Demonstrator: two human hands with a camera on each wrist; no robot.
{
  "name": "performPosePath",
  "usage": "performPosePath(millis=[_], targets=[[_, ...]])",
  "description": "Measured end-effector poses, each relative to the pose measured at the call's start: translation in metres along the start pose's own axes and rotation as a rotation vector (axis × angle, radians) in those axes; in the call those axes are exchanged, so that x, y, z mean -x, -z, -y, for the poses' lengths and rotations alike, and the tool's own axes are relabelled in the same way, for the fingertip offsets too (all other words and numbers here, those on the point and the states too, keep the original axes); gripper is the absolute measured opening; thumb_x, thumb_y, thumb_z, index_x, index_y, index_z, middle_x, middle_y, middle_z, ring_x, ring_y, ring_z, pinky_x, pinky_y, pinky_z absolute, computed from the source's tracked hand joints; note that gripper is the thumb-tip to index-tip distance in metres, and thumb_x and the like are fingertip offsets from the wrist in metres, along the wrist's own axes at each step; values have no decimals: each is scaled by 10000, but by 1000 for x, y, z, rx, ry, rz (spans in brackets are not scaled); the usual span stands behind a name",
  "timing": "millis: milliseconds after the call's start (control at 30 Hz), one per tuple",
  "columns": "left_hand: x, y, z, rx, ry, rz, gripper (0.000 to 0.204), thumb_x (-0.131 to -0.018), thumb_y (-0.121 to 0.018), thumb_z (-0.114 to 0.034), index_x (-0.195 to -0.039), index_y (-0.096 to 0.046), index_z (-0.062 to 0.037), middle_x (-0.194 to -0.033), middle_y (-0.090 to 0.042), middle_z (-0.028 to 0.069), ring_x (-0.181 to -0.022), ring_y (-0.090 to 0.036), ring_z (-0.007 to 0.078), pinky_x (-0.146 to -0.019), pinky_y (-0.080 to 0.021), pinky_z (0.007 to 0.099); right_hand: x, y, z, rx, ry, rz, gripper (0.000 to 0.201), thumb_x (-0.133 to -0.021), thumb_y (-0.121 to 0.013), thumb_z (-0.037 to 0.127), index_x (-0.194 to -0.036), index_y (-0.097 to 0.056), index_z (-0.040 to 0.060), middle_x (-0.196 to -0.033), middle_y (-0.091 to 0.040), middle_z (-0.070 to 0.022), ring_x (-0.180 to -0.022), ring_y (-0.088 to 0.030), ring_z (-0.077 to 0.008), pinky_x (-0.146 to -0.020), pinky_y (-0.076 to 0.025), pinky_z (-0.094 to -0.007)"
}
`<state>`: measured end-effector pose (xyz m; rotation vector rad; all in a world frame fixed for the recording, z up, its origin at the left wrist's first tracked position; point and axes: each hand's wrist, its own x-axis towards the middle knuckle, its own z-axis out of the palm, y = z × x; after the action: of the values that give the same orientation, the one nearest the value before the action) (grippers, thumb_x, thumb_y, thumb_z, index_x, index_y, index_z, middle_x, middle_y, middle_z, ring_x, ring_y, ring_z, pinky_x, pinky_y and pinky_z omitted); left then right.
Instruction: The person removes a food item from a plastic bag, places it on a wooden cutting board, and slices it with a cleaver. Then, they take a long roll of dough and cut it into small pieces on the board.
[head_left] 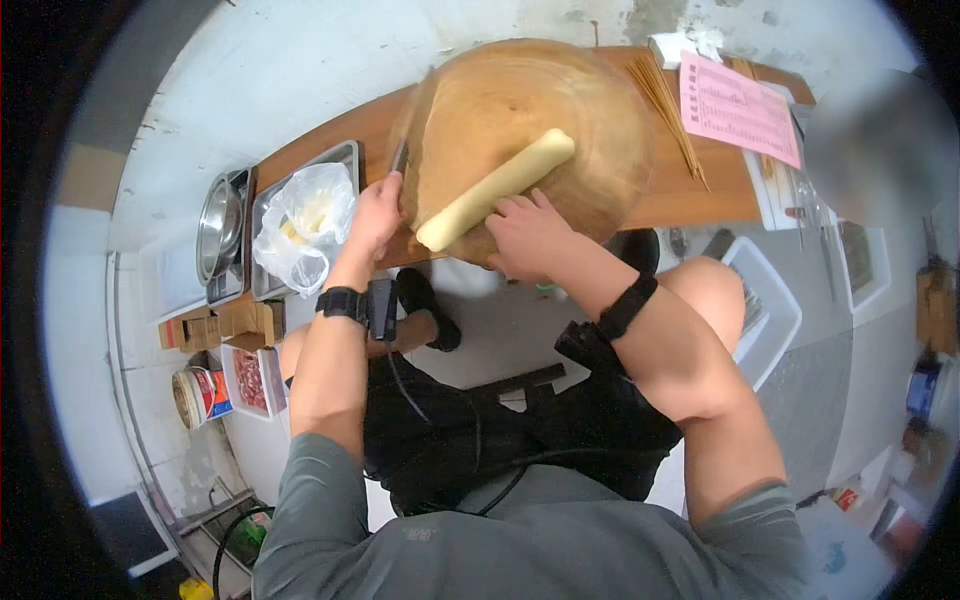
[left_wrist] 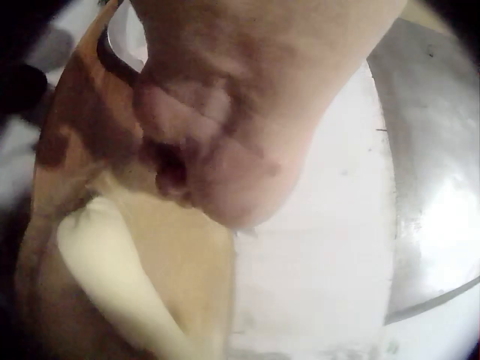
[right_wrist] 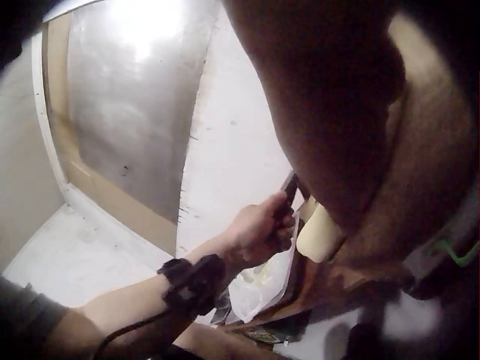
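On a round wooden chopping board lies a long, smooth, pale-yellow log with rounded ends, set diagonally. My left hand, at the board's left edge, grips the handle of a knife; its blade points away from me along that edge. In the left wrist view the log's near end lies beside the left hand, whose fingers are mostly hidden. My right hand rests against the log's near side with bent fingers. The right wrist view shows the left hand around the handle.
Left of the board, a metal tray holds a plastic bag, beside metal bowls. To the right are wooden skewers and a pink printed sheet. A white bin stands low at right; a container of red pieces at left.
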<state>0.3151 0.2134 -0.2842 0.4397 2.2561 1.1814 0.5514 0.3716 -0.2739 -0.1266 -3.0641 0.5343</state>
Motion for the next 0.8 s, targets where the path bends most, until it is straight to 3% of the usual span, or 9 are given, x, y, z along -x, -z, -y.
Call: performPosePath(millis=[33,200,267,333,433,533,600,700,800], targets=[[33,-11,-36,239,46,-1,321,-998,-495,-379,-889,-531,-79,-691,-463,-24,-587,-424,81,-525,-342,238,-3,-1,0,22,-6,-7,413,-859,-647,340,-1114,-614,17,-1180,-606,-177,-1152,-556,-347,-1030,-398,-456],[74,-37,-46,258,-165,-25,344,-1013,-491,-367,-857,-542,-64,-709,-514,-11,-609,-486,87,-551,-399,250,-16,30,17,-235,-187,50,442,-919,-563,375,-1165,-611,11,-1083,-646,-193,-1117,-591,-332,-1029,-402,-437],[96,-50,-61,83,-139,-19,326,-1014,-490,-324,-886,-563,-33,-723,-543,9,-634,-504,101,-578,-419,263,-20,32,23,-765,-365,-233,537,-952,-480,458,-1112,-621,-35,-1034,-672,-233,-1003,-625,-398,-934,-450,-446],[78,-75,-27,128,-342,72,337,-993,-519,-315,-929,-580,11,-774,-613,91,-680,-582,191,-634,-469,332,-21,37,19,-950,-381,-239,557,-954,-484,468,-1124,-605,-48,-1041,-672,-236,-996,-627,-392,-895,-464,-424],[109,-104,-63,-22,-427,-69,336,-974,-534,-290,-991,-577,42,-869,-653,197,-779,-638,328,-716,-494,412,-18,25,5,-1215,-457,-308,559,-953,-511,460,-1148,-577,-60,-1033,-670,-231,-973,-635,-355,-834,-480,-392],[112,-123,-71,-99,-468,-44,333,-968,-531,-271,-1049,-565,50,-949,-652,261,-905,-636,406,-791,-492,445,-9,23,-2,-1404,-538,-424,498,-939,-559,397,-1146,-564,-56,-1006,-663,-211,-940,-639,-296,-802,-487,-376],[116,-134,-73,-97,-516,-3,336,-967,-532,-255,-1105,-553,51,-1024,-636,264,-966,-621,403,-844,-478,438,-3,27,-8,-1513,-572,-483,454,-929,-584,351,-1133,-563,-54,-993,-658,-197,-924,-636,-268,-791,-492,-370],[117,-139,-71,-86,-611,167,403,-948,-556,-214,-1252,-514,48,-1222,-575,272,-1139,-563,386,-997,-423,409,8,28,-24,-1267,-723,-583,314,-879,-606,243,-1049,-579,-19,-967,-652,-145,-857,-620,-204,-731,-497,-351],[100,-131,-69,-184,-823,214,418,-894,-627,-256,-1197,-542,19,-1105,-613,249,-1035,-596,395,-875,-483,435,15,35,-36,-1430,-635,-663,168,-907,-581,159,-989,-555,15,-855,-630,-68,-735,-585,-159,-642,-479,-291]])
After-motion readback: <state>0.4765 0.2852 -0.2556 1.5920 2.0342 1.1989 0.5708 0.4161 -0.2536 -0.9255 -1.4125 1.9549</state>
